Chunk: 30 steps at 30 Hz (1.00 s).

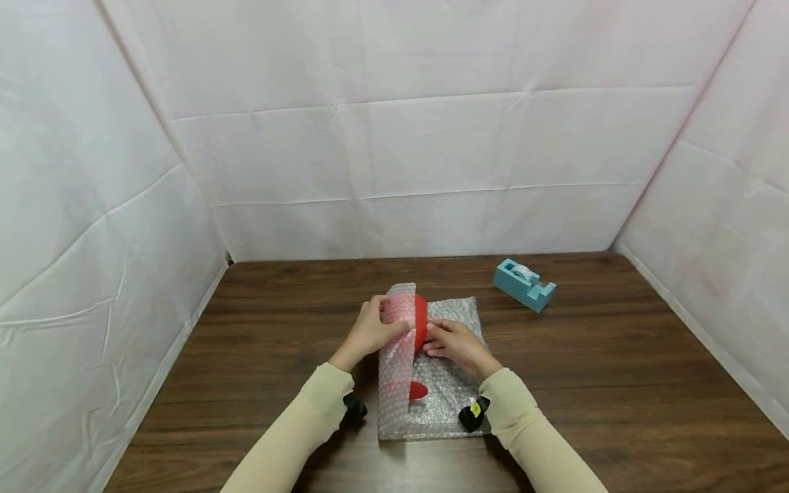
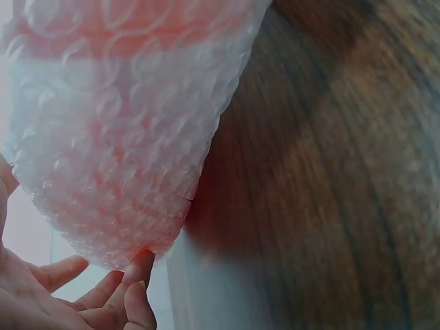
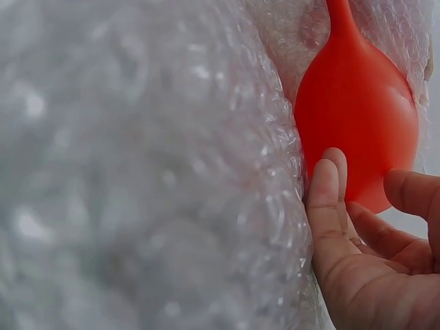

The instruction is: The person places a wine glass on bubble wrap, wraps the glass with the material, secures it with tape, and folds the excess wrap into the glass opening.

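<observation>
A red stemmed goblet (image 1: 421, 322) lies on its side on a sheet of bubble wrap (image 1: 453, 383), its foot toward me. A flap of the wrap is folded over the goblet's left side, and red shows through it. My left hand (image 1: 372, 332) grips this folded part, with the thumb on top and the fingers at its far left edge. In the left wrist view, fingertips (image 2: 141, 265) press against the bubbled surface. At the bowl's right side, my right hand (image 1: 453, 342) holds the goblet (image 3: 357, 117) between thumb and fingers near the rim.
A blue tape dispenser (image 1: 524, 284) with a roll of tape stands beyond the wrap, to the right. The dark wooden table (image 1: 277, 329) is bordered by white cloth walls (image 1: 431, 157) at the back and sides.
</observation>
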Each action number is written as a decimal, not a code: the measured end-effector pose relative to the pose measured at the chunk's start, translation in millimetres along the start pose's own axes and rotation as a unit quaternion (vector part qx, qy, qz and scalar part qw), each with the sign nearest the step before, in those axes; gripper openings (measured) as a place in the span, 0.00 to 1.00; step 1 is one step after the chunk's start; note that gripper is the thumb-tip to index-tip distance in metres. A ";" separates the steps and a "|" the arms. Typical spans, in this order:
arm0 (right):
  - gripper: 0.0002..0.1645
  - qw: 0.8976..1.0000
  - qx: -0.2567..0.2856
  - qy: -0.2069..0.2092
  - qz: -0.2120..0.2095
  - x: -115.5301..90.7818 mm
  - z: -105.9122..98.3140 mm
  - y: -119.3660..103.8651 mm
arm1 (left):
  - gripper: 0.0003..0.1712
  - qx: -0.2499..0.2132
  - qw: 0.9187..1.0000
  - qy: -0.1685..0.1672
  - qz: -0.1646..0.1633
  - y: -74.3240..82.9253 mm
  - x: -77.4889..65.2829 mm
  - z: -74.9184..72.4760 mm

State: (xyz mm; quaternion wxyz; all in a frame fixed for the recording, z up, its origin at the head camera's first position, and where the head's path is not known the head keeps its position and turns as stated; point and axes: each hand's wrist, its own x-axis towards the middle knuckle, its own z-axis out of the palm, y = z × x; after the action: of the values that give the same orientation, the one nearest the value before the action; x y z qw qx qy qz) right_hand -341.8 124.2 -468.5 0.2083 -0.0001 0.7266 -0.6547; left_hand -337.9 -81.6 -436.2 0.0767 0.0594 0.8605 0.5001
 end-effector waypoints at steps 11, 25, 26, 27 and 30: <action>0.28 1.000 0.009 -0.008 0.001 -0.2 -0.7 1.4 | 0.44 0.002 1.000 0.006 0.002 1.7 0.6 4.0; 0.27 1.000 0.019 -0.010 -0.002 0.1 -2.6 3.1 | 0.45 0.015 1.000 0.018 0.003 4.8 0.6 9.8; 0.27 1.000 0.017 -0.010 -0.002 -0.1 -2.5 2.9 | 0.45 0.015 1.000 0.019 0.004 5.1 0.5 10.2; 0.27 1.000 0.016 -0.009 -0.001 -0.4 -2.3 2.7 | 0.45 0.015 1.000 0.020 0.005 5.3 0.6 10.7; 0.26 1.000 0.018 -0.006 -0.001 -1.2 -1.3 2.0 | 0.45 0.018 1.000 0.023 0.006 5.9 1.0 12.3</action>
State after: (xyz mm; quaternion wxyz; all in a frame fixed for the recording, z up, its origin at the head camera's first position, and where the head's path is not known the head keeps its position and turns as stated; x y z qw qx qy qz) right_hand -340.6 126.1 -469.9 0.2118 -0.0009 0.7138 -0.6676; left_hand -336.4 -68.1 -437.2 0.0529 0.0545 0.8704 0.4865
